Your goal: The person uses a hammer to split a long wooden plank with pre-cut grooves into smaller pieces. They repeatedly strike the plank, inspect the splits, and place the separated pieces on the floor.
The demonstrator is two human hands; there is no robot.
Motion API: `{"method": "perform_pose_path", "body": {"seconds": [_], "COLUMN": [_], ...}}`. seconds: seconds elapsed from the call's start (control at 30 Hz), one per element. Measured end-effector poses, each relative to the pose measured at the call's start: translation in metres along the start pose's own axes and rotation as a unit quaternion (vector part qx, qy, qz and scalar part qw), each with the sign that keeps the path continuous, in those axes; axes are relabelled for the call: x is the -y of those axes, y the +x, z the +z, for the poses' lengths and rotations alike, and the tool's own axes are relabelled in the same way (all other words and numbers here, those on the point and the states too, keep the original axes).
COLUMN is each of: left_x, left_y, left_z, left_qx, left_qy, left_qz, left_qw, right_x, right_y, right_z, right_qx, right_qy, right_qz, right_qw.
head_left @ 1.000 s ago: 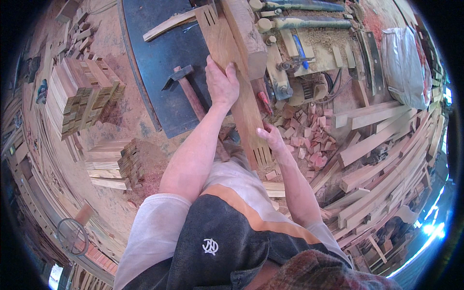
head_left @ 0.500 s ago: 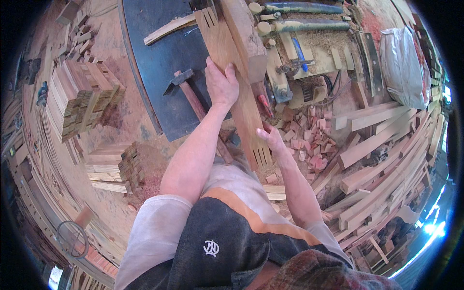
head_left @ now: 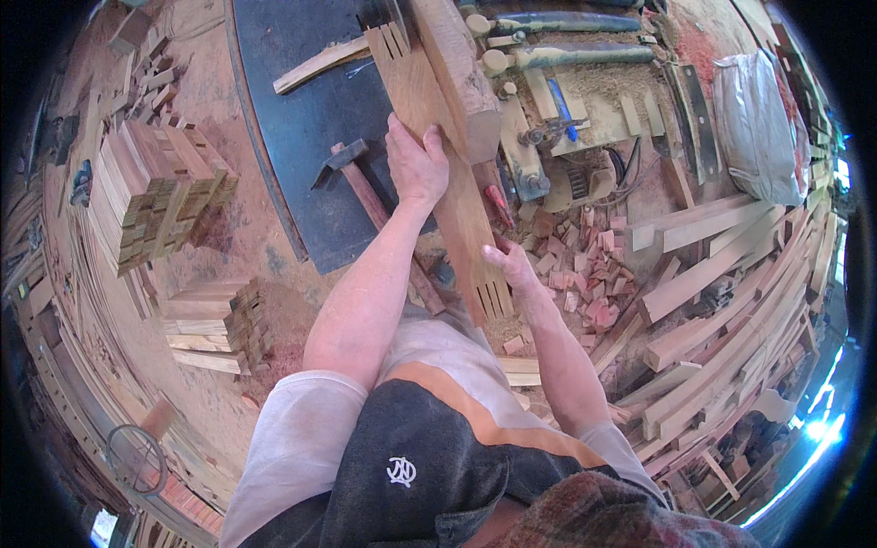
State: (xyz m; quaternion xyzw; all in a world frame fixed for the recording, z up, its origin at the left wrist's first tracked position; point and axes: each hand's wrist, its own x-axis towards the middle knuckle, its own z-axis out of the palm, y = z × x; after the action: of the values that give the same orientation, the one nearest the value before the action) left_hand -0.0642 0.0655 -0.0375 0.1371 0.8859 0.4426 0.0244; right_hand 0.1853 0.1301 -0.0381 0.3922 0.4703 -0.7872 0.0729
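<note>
A long flat wooden board (head_left: 466, 213) with slots cut into both ends lies slantwise in front of me, running from far left to near right. My left hand (head_left: 417, 166) is closed over its left edge near the middle, with the thumb on the top face. At the near end my right hand (head_left: 512, 263) grips the right edge, thumb on top; its other fingers are mostly hidden. Left of the board, a hammer (head_left: 367, 196) with a wooden handle rests on the dark tabletop (head_left: 301, 155). A thick wooden beam (head_left: 461, 100) runs beside the board's far right edge.
On the table lies a thin wood strip (head_left: 320, 66). Stacked slats (head_left: 151, 187) and a smaller stack (head_left: 206, 320) stand on the floor at left. To the right are a dusty machine (head_left: 585, 100), a pile of offcuts (head_left: 585, 274), long planks (head_left: 722, 274) and a white sack (head_left: 758, 128).
</note>
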Motion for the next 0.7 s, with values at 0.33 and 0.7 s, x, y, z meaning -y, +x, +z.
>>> {"method": "perform_pose_path", "body": {"seconds": [0.33, 0.7], "left_x": [-0.001, -0.034], "left_y": [-0.01, -0.122], "left_z": [0.002, -0.051], "left_qx": [0.005, 0.155], "left_qy": [-0.006, -0.128], "left_qz": [-0.02, -0.17], "left_qw": [1.0, 0.965], "right_x": [-0.022, -0.058], "right_y": [-0.005, -0.125], "right_z": [-0.007, -0.017], "right_qx": [-0.011, -0.053], "right_qy": [-0.017, -0.102], "right_qz": [0.0, -0.012], "right_qw": [1.0, 0.993]}}
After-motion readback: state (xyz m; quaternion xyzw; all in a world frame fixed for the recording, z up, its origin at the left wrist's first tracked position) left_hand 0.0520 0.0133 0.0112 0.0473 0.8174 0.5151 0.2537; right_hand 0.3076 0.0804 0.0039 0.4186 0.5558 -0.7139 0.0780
